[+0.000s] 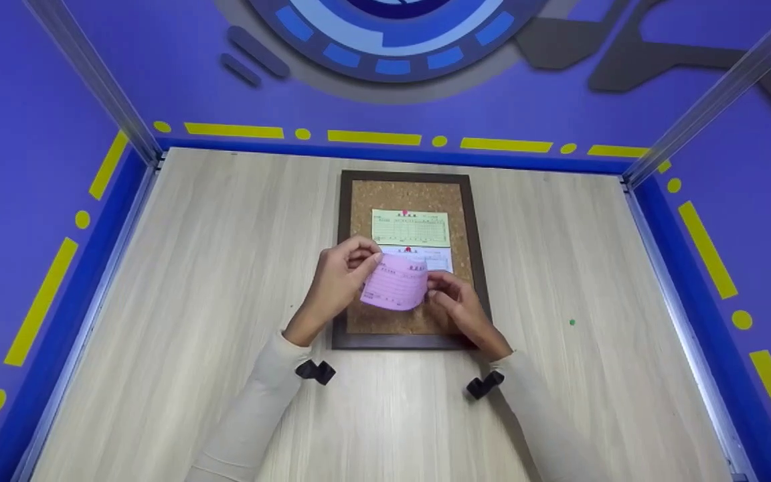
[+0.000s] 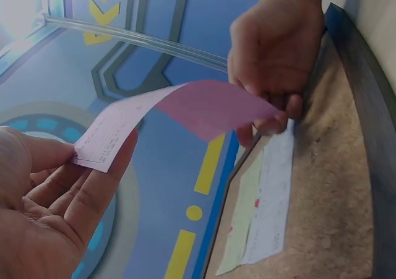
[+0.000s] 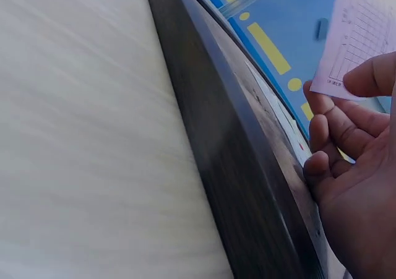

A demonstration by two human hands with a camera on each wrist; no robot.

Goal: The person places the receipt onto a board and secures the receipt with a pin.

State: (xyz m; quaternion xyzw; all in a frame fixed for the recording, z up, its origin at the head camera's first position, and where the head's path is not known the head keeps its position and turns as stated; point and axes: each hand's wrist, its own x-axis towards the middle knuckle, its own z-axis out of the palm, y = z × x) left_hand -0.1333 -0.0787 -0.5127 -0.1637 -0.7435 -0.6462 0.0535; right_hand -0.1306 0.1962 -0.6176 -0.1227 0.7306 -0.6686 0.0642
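Observation:
A pink printed form (image 1: 395,284) bends in a curve between both hands, held above a framed corkboard (image 1: 385,325). My left hand (image 1: 343,274) pinches its left edge between thumb and fingers. At the opposite edge, my right hand (image 1: 460,304) pinches the slip, as the right wrist view shows with the form's corner (image 3: 340,84) under the thumb. On the cork lie a green form (image 1: 412,229) with a red pin (image 1: 405,212) and, just below it, a white form (image 1: 438,258) with another red pin (image 1: 408,249). The pink slip partly covers the white one.
A small green object (image 1: 572,323) lies on the wooden table (image 1: 600,388) to the right of the board. Blue walls (image 1: 158,87) with yellow dashes enclose the table at the back and both sides.

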